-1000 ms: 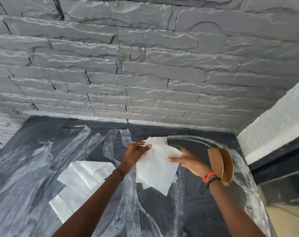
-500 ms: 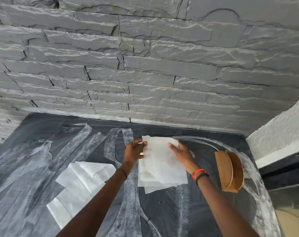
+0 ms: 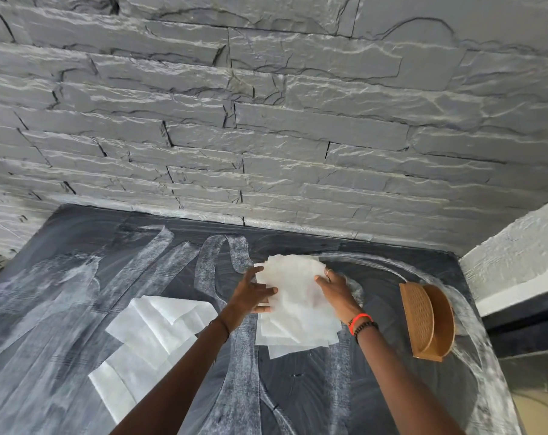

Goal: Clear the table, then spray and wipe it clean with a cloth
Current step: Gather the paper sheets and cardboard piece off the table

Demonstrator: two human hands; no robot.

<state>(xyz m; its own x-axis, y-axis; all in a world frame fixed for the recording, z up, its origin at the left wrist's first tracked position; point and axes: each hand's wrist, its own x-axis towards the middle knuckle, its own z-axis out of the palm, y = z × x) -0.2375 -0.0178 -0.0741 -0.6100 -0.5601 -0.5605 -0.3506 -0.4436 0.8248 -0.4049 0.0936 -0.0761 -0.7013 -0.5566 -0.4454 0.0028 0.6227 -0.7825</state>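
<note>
Smeared table [image 3: 313, 397]: L hand [image 3: 250, 295], R hand [image 3: 337, 288] grip napkin stack [image 3: 298, 312].

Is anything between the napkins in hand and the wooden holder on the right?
Nothing visible. The left hand and right hand hold the stack of napkins; the wooden holder stands apart to its right, only smeared table between. The loose napkins lie on the far side, left.

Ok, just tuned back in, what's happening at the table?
A person's left hand and right hand hold a stack of white napkins by its side edges over the dark table, which is streaked with white smears. More loose napkins lie to its left, and a wooden holder stands to its right. The table is not yet cleared.
</note>
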